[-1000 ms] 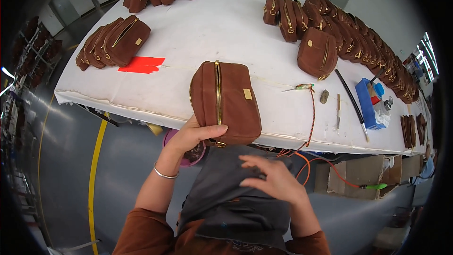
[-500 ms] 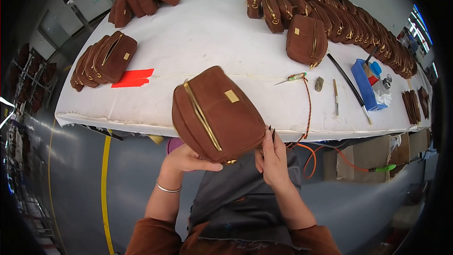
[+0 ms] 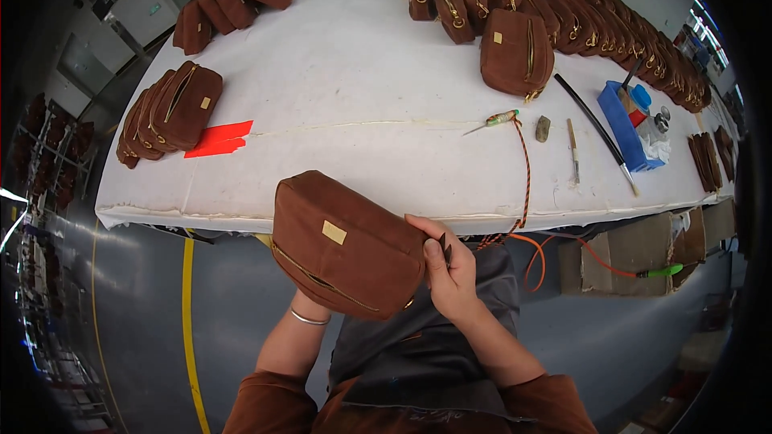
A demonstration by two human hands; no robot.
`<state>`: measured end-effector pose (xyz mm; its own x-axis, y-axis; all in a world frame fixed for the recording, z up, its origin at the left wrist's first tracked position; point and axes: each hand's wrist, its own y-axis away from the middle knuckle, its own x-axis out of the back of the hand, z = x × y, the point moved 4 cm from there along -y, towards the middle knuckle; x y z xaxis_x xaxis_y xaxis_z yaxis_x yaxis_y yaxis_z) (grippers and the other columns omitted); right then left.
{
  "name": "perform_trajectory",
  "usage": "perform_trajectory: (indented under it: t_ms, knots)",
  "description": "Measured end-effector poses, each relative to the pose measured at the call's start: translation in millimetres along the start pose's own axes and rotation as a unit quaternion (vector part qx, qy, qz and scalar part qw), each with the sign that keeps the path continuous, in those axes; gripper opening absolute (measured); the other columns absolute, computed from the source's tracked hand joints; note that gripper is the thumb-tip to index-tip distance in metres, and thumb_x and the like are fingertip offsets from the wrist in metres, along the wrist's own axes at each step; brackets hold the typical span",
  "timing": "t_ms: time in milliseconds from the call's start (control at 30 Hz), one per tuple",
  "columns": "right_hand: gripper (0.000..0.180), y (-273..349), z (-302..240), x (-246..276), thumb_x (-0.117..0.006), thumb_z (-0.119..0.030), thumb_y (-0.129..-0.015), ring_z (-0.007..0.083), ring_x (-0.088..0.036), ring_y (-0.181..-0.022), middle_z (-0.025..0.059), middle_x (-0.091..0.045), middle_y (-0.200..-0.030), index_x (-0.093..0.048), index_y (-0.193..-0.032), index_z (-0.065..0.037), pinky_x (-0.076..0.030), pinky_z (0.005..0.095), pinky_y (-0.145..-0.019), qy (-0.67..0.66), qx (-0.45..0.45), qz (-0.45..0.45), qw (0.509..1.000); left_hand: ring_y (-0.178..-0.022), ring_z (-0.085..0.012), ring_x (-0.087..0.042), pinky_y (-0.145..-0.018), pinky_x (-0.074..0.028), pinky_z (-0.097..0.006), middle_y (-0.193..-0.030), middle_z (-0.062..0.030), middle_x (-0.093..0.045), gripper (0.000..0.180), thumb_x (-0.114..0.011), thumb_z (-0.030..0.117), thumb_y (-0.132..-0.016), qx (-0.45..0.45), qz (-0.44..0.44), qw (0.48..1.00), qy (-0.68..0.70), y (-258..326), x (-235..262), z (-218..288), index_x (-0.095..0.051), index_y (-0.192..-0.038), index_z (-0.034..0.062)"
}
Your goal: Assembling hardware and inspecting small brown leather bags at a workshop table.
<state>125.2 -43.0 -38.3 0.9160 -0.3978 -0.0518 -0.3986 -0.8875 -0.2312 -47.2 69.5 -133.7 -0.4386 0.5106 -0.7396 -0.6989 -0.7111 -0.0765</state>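
Note:
A brown zippered bag point(image 3: 346, 249) is held up in front of my body, just off the table's near edge. Its small gold plate faces up, and the gold zipper running along the side nearest me gapes slightly. Under the bag's lower left side, my left hand point(image 3: 310, 303) supports it, with the fingers hidden behind it. My right hand point(image 3: 452, 277) grips the right end, thumb and forefinger against it. A small dark pointed thing point(image 3: 447, 250) sticks up between the fingers of that hand; its kind cannot be made out.
The white-covered table point(image 3: 322, 96) carries brown bags point(image 3: 173, 112) at left and rows of more point(image 3: 595, 28) at far right. Nearby lie an awl point(image 3: 500, 119) on a cord, a dark stone-like lump point(image 3: 543, 128), brushes point(image 3: 599, 133) and a blue bin point(image 3: 623, 133). Cardboard boxes point(image 3: 611, 261) stand below.
The bag has come lower and toward me, tipping so its plate side faces up and its zipper side turns toward me. My left hand has gone beneath it.

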Motion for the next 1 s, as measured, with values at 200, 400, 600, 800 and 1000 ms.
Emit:
perform_trajectory:
  t_ms: [200,400,600,800,1000]
  knots:
    - [0.031,5.2,15.0,1.5,-0.043,-0.017,-0.101,0.0077,-0.049,-0.078,0.0028,-0.057,-0.095,-0.058,-0.123,0.000,-0.039,0.0208,-0.074,-0.041,-0.035,0.006,0.999,-0.129,-0.0233,-0.043,-0.104,-0.042,-0.039,-0.144,-0.0080,-0.040,0.049,-0.034,0.039,-0.102,0.021,0.006,0.999,-0.024,-3.2,-21.3,-4.0,-0.031,-0.144,0.0134]
    - [0.033,4.0,24.0,-3.3,-0.042,-0.019,-0.102,0.0046,-0.040,-0.068,-0.0019,-0.048,-0.083,-0.058,-0.123,0.000,-0.035,0.0195,-0.065,-0.077,0.015,0.031,0.996,-0.126,-0.0232,-0.045,-0.102,-0.045,-0.039,-0.142,-0.0092,-0.042,0.047,-0.037,0.036,-0.102,0.038,-0.021,0.986,0.158,-5.0,-33.8,-3.7,-0.034,-0.141,0.0119]
    - [0.036,0.0,6.6,-5.1,-0.041,-0.022,-0.103,0.0021,-0.037,-0.063,-0.0056,-0.045,-0.073,-0.056,-0.125,0.002,-0.031,0.0176,-0.059,-0.089,-0.011,0.043,0.995,-0.125,-0.0209,-0.046,-0.102,-0.043,-0.037,-0.140,-0.0083,-0.044,0.045,-0.041,0.030,-0.101,0.022,0.006,1.000,0.016,-15.0,-59.3,16.3,-0.034,-0.141,0.0110]
    - [0.040,-25.2,-8.1,-4.3,-0.038,-0.027,-0.104,0.0008,-0.035,-0.048,-0.0045,-0.048,-0.068,-0.053,-0.124,0.003,-0.029,0.0179,-0.044,-0.100,0.026,0.105,0.989,-0.123,-0.0195,-0.047,-0.102,-0.042,-0.034,-0.137,-0.0073,-0.046,0.042,-0.043,0.026,-0.100,-0.085,-0.080,0.939,-0.325,-59.3,-93.1,43.1,-0.036,-0.139,0.0108]
    - [0.039,-34.0,-2.7,2.7,-0.041,-0.029,-0.102,0.0018,-0.035,-0.044,-0.0031,-0.050,-0.069,-0.049,-0.126,0.000,-0.028,0.0183,-0.038,-0.135,-0.006,0.131,0.982,-0.112,-0.0217,-0.056,-0.093,-0.051,-0.038,-0.125,-0.0078,-0.056,0.031,-0.039,0.025,-0.101,-0.007,-0.100,0.986,0.134,-100.8,-87.0,30.6,-0.046,-0.127,0.0089]
